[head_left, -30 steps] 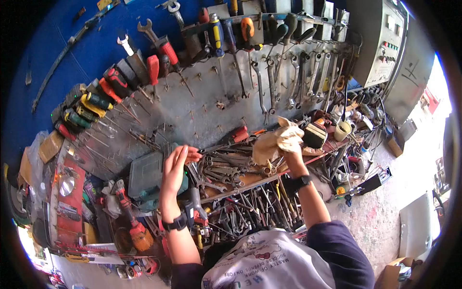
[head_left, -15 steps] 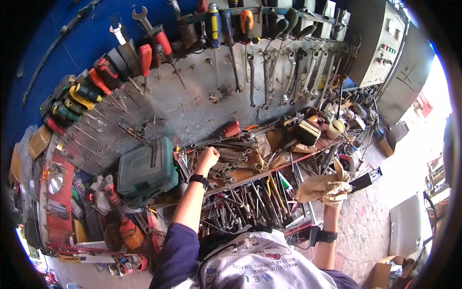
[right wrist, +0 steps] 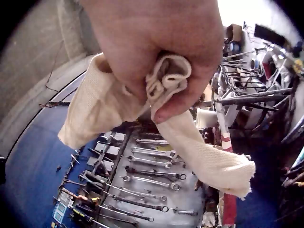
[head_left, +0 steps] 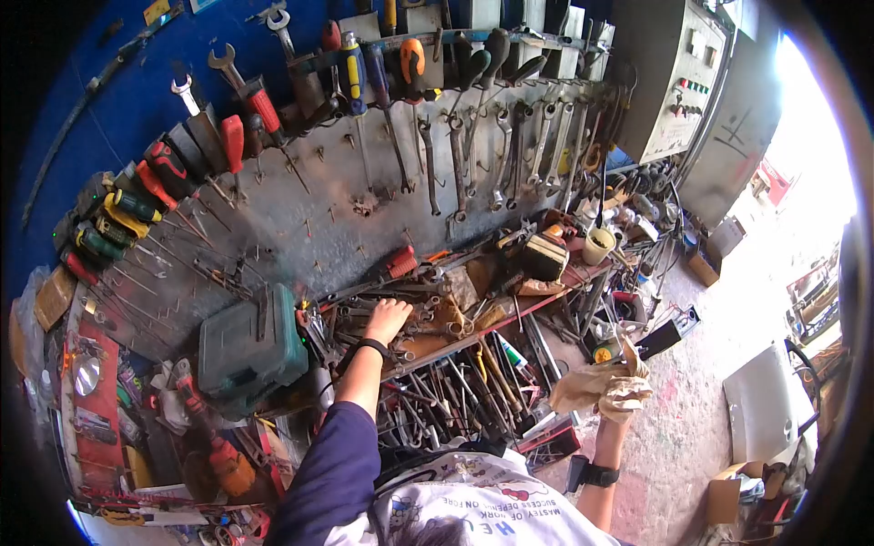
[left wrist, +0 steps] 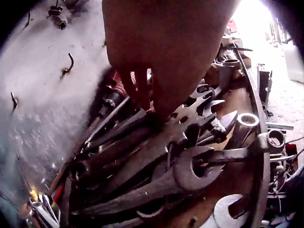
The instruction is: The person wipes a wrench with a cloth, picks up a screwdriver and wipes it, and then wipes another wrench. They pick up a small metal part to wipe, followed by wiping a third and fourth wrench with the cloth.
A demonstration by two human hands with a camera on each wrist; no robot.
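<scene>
My left hand (head_left: pixel 389 320) reaches down into a pile of wrenches on the shelf, palm side down. In the left wrist view its fingers (left wrist: pixel 141 92) point into the pile, right at a dark steel bar (left wrist: pixel 124 132) and beside a flat multi-notched wrench (left wrist: pixel 186 119). Whether they pinch a tool I cannot tell. A large open-ended wrench (left wrist: pixel 192 173) lies just in front. My right hand (right wrist: pixel 156 42) grips a bunched cream knit cloth (right wrist: pixel 206 152), its two ends hanging out below the fingers. In the head view that cloth (head_left: pixel 605 389) is out to the right, past the shelf.
A green plastic case (head_left: pixel 250 350) stands left of the wrenches. Below the shelf edge (head_left: pixel 501 329) lies a tray of long tools (head_left: pixel 464 391). Behind is a metal panel (head_left: pixel 300 214) with hooks and hanging wrenches. A white cup (head_left: pixel 598 246) stands at the right.
My right hand has carried the cloth from over the shelf out to the right and down. My left hand has moved from beside the green case rightward and down onto the wrenches.
</scene>
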